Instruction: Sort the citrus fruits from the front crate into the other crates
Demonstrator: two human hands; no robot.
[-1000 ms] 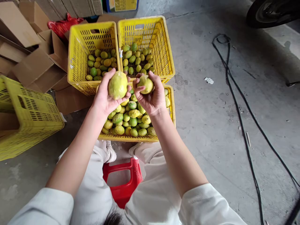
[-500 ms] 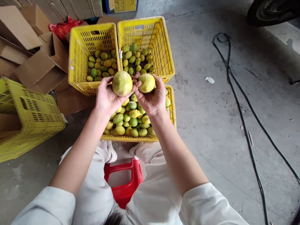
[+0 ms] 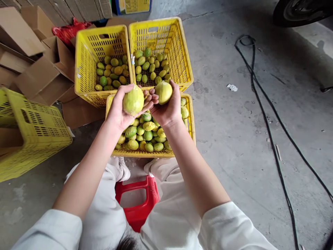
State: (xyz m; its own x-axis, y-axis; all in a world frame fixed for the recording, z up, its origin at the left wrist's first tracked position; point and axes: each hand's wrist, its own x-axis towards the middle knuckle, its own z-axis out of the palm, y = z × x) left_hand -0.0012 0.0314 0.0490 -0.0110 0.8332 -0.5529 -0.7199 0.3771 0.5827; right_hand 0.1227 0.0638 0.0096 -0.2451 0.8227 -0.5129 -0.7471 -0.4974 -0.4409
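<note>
In the head view, a bare concrete floor (image 3: 223, 146) fills the right of the frame, crossed by a black cable (image 3: 253, 64), with a tire (image 3: 282, 15) in the upper right corner. Cardboard boxes (image 3: 39, 78) pile up at upper left, and a red plastic stool (image 3: 137, 217) shows at lower centre. Two yellow crates, the left rear crate (image 3: 84, 66) and the right rear crate (image 3: 186, 52), stand side by side at upper centre; the front crate (image 3: 145, 153), full of lemons (image 3: 148, 126), sits just below them.

Above the front crate, the left hand (image 3: 118, 113) cups a larger lemon (image 3: 133, 100) between thumb and fingers. The right hand (image 3: 169, 111) curls around a smaller lemon (image 3: 163, 92). The fingertips of the two hands meet or nearly meet; which, one cannot tell.

The larger lemon looks the likelier to roll out, since the left fingers reach past it rather than wrapping it; a drop could bruise it on the fruit below.

Compared with half a second earlier, the larger lemon sits slightly lower and the right hand is turned, showing less palm.
</note>
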